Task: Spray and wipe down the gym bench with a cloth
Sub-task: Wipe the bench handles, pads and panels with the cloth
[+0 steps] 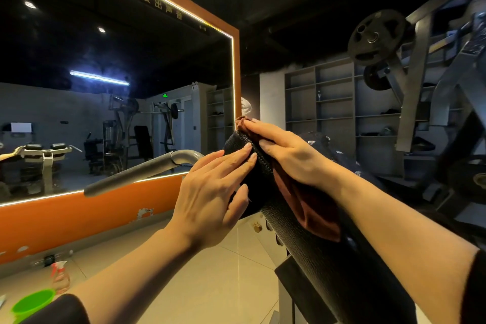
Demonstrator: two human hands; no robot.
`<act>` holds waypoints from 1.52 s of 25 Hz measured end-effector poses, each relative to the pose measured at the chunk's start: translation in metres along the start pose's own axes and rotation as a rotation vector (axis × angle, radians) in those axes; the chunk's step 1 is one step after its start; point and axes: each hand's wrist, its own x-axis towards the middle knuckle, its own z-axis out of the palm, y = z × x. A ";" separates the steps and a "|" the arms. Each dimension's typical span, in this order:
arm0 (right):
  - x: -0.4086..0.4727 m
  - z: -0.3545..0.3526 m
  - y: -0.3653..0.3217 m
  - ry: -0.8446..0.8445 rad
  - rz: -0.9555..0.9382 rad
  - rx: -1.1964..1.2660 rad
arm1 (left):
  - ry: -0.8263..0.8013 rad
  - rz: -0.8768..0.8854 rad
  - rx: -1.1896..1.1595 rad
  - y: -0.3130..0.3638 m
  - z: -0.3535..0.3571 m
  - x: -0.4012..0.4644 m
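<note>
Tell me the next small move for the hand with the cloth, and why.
Probably draw the right hand and brown cloth down the black bench pad: the cloth sits bunched at the pad's top edge, and the left hand rests against its side.

Rust-brown cloth (310,205), black pebbled bench (328,265)

Grainy black leather-look bench pad (297,221), soft rust-brown cloth (310,205), glossy floor tiles (215,271).
</note>
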 end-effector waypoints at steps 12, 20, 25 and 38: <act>-0.022 0.012 -0.013 0.130 -0.029 -0.076 | -0.016 -0.020 -0.034 -0.002 0.000 -0.005; -0.040 0.005 -0.005 0.016 -0.087 0.269 | 0.019 -0.015 -0.022 0.003 0.004 -0.006; -0.020 -0.004 0.017 0.064 0.031 0.129 | -0.032 -0.028 0.004 0.000 0.000 -0.007; -0.017 -0.008 0.030 0.085 0.090 0.001 | -0.030 -0.043 0.004 0.000 0.001 -0.008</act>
